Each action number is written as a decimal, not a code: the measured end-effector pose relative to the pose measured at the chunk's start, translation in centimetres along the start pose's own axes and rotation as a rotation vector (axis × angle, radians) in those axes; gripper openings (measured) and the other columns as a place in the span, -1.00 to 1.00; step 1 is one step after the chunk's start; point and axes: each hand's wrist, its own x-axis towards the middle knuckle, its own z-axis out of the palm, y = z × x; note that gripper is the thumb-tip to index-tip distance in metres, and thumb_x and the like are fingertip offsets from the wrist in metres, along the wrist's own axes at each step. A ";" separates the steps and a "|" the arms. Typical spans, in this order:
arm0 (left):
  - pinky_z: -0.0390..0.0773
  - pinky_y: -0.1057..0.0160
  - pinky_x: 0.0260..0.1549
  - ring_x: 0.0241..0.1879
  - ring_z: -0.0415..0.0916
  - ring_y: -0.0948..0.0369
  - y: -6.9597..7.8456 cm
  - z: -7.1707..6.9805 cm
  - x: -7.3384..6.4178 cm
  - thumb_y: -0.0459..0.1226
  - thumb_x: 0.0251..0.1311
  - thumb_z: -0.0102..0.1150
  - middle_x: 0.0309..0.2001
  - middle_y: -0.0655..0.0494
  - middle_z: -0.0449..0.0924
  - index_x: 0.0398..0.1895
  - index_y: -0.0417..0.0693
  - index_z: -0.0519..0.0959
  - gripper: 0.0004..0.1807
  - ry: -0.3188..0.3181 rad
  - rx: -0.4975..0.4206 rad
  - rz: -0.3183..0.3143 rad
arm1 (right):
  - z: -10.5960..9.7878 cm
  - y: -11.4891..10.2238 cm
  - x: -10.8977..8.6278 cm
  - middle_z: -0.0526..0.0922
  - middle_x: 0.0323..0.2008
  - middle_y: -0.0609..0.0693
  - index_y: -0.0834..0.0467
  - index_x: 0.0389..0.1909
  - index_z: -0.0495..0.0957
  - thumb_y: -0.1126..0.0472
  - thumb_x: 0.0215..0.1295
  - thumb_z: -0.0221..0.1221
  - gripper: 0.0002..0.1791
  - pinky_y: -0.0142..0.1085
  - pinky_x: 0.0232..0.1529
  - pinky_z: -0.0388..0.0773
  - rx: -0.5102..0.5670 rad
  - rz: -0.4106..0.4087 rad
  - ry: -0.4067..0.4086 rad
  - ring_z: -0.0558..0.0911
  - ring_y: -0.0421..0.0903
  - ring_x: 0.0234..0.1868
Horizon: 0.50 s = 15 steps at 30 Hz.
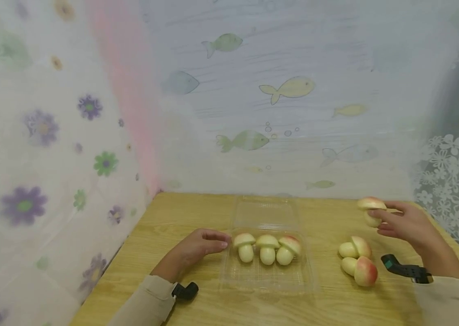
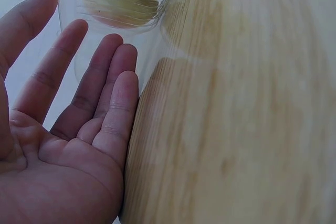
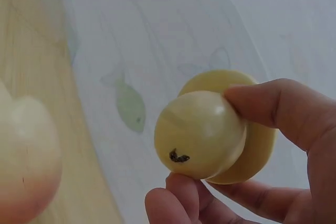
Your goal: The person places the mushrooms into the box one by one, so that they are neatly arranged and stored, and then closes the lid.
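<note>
My right hand pinches a toy mushroom between thumb and fingers, raised at the right side of the table. Its pale round stem end, with a small dark mark, faces the camera in the right wrist view. My left hand lies at the left edge of a clear plastic clamshell box, fingers extended, fingertips right at its rim. Inside the box, three toy mushrooms sit in a row, caps away from me. Two more toy mushrooms lie on their sides on the table, below my right hand.
The box's lid is folded back on the wooden table. Walls printed with fish and flowers stand behind and to the left. Each wrist wears a black camera mount.
</note>
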 end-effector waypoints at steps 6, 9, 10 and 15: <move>0.46 -0.03 0.40 0.38 0.43 0.02 0.1 -0.1 -0.2 -0.07 0.38 0.35 0.32 0.03 0.57 0.28 -0.04 0.63 -0.52 0.007 0.019 -0.003 | 1.4 -2.3 -0.3 0.28 0.36 0.65 0.55 0.54 -0.05 -0.19 0.55 0.13 0.02 -0.24 -0.13 0.79 -0.057 -0.028 0.005 0.80 -0.07 -0.14; 0.44 -0.05 0.41 0.40 0.40 0.02 0.2 -0.1 -0.2 -0.05 0.37 0.36 0.34 0.04 0.56 0.27 -0.03 0.64 -0.52 0.014 0.028 -0.005 | 2.1 -2.9 -0.3 0.33 0.34 0.62 0.54 0.52 0.03 -0.18 0.54 0.14 -0.01 -0.24 -0.14 0.79 -0.071 -0.050 0.011 0.80 -0.05 -0.15; 0.43 -0.05 0.41 0.40 0.40 0.01 0.2 -0.1 -0.3 -0.05 0.37 0.36 0.34 0.04 0.56 0.27 -0.04 0.64 -0.52 0.012 0.026 -0.002 | 2.3 -3.0 -0.3 0.34 0.34 0.61 0.55 0.52 0.04 -0.18 0.54 0.15 -0.02 -0.24 -0.15 0.79 -0.073 -0.057 0.015 0.79 -0.05 -0.15; 0.48 -0.02 0.39 0.35 0.48 0.03 0.2 0.1 -0.2 -0.09 0.38 0.35 0.31 0.01 0.59 0.28 -0.07 0.63 -0.52 0.000 0.001 0.008 | 3.6 -3.8 -0.2 0.39 0.31 0.53 0.50 0.52 0.10 -0.24 0.47 0.20 0.02 -0.27 -0.17 0.79 -0.070 -0.066 0.055 0.78 -0.10 -0.20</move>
